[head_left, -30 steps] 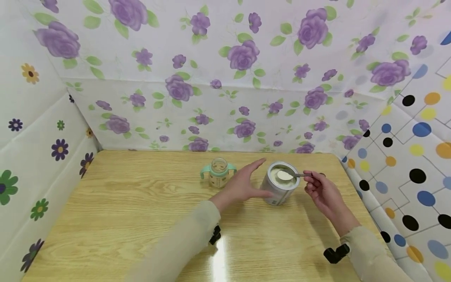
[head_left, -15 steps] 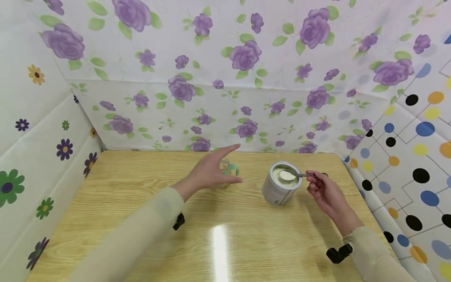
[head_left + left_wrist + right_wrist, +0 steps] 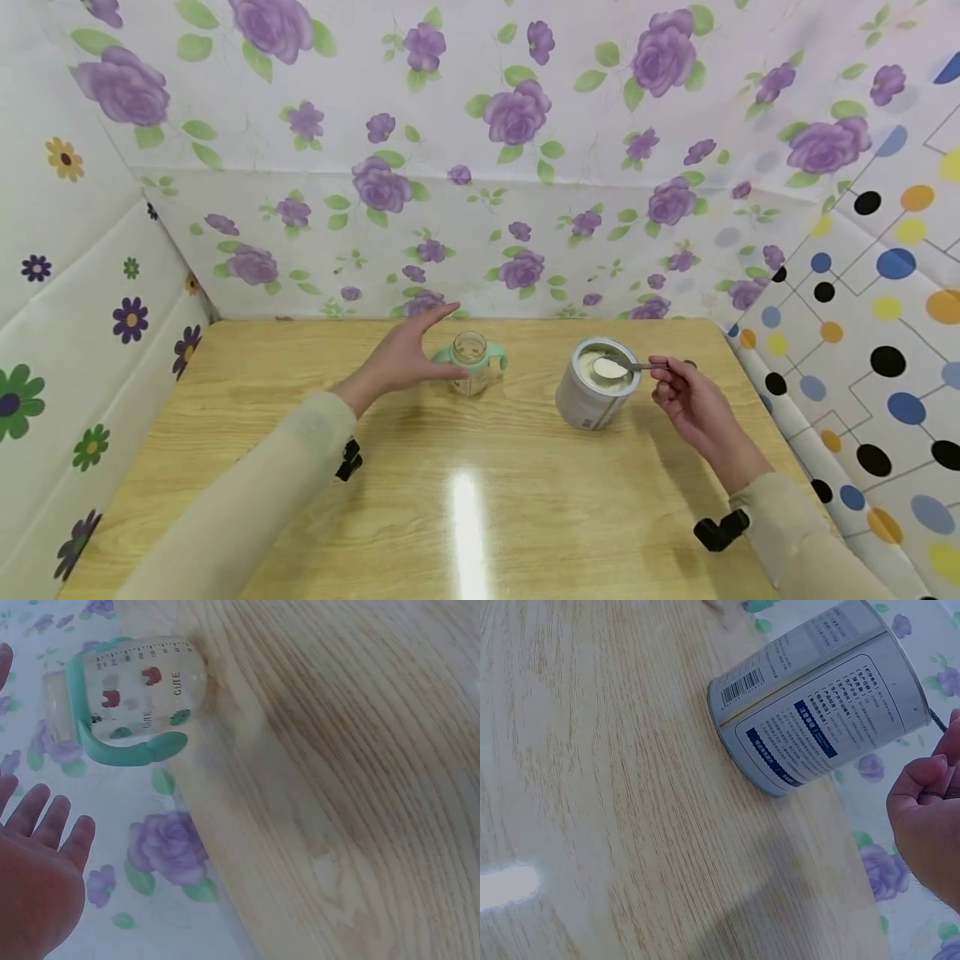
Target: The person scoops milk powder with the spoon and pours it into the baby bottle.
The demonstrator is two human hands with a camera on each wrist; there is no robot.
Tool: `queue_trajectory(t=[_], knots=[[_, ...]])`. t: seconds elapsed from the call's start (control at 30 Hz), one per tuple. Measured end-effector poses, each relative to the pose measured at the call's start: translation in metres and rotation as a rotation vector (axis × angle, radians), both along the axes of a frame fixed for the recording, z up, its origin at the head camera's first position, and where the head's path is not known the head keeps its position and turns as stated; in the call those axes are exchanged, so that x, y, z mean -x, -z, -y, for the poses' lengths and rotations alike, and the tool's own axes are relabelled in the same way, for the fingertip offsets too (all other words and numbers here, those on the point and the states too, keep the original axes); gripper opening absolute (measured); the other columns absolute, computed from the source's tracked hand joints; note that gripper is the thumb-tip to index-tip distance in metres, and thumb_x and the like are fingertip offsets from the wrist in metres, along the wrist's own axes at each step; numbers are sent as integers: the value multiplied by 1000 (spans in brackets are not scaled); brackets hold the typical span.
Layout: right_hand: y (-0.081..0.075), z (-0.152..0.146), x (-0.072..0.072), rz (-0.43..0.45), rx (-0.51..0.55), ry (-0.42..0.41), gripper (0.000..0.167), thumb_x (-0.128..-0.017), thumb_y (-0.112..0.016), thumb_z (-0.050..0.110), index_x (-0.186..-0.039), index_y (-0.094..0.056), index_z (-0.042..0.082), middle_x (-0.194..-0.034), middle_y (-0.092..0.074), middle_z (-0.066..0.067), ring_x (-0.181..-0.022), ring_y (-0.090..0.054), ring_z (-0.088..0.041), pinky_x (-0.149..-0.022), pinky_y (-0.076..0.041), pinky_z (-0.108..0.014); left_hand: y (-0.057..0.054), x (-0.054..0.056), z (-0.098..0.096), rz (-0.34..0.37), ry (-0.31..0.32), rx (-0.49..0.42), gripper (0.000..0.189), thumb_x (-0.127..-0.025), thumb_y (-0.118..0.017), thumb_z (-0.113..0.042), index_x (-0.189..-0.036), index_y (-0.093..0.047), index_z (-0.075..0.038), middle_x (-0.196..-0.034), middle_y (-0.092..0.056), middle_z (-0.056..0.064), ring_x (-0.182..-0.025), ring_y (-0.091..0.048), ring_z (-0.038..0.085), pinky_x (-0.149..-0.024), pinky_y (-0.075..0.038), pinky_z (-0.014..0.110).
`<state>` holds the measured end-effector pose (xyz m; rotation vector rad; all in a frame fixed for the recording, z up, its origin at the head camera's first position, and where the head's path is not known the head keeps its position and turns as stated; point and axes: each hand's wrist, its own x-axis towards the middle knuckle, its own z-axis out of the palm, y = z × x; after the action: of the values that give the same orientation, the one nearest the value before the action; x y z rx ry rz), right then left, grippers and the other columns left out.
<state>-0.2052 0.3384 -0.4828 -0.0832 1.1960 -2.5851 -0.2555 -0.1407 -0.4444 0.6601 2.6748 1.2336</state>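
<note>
My left hand [image 3: 397, 360] is spread, thumb and fingers apart, at the left side of a clear baby bottle [image 3: 471, 379] with mint green handles. The thumb overlaps the near handle in the head view; in the left wrist view a gap shows between the fingers [image 3: 52, 817] and the bottle [image 3: 150, 690]. The bottle is uncapped and upright. My right hand [image 3: 701, 417] pinches the handle of a spoon [image 3: 611, 367] whose bowl carries white powder. The spoon is over the mouth of a grey can [image 3: 588, 400] with pale powder inside. Printed text covers the can [image 3: 817, 697] in the right wrist view.
Both vessels stand toward the back of a wood-grain table [image 3: 375, 483]. A flowered sheet [image 3: 450, 208] hangs right behind it, and a dotted sheet [image 3: 885, 358] borders the right side. A bare stretch of tabletop separates bottle and can.
My left hand has left the can's side and moved left, passing in front of the bottle to its far left side. The right hand, spoon and can have stayed nearly in place.
</note>
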Motion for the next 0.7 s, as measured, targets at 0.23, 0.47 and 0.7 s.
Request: queue_trajectory(t=[0.23, 0.47, 0.7], knots=[[-2, 1, 2, 8, -6, 6, 50, -120, -31, 19, -116, -77, 0, -95, -80, -6, -75, -72, -13, -76, -55, -28, 16, 9, 6, 63, -12, -20, 108, -81, -94, -49, -169, -34, -33, -174, -33, 0, -157, -34, 35, -123, -32, 65], [0, 5, 1, 9, -13, 12, 50, -120, -32, 20, -116, -78, 1, -94, -80, -5, -75, -71, -11, -75, -55, -26, 32, 15, 3, 97, 17, -59, 107, -83, -94, -44, -169, -34, -26, -172, -35, 1, -157, -36, 32, -126, -32, 57], [2, 5, -1, 13, -7, 27, 50, -120, -31, 20, -117, -77, 1, -94, -79, -5, -75, -70, -11, -75, -55, -26, 45, 18, -6, 128, 38, -133, 105, -83, -96, -36, -169, -36, -24, -171, -38, 2, -156, -38, 31, -127, -31, 51]])
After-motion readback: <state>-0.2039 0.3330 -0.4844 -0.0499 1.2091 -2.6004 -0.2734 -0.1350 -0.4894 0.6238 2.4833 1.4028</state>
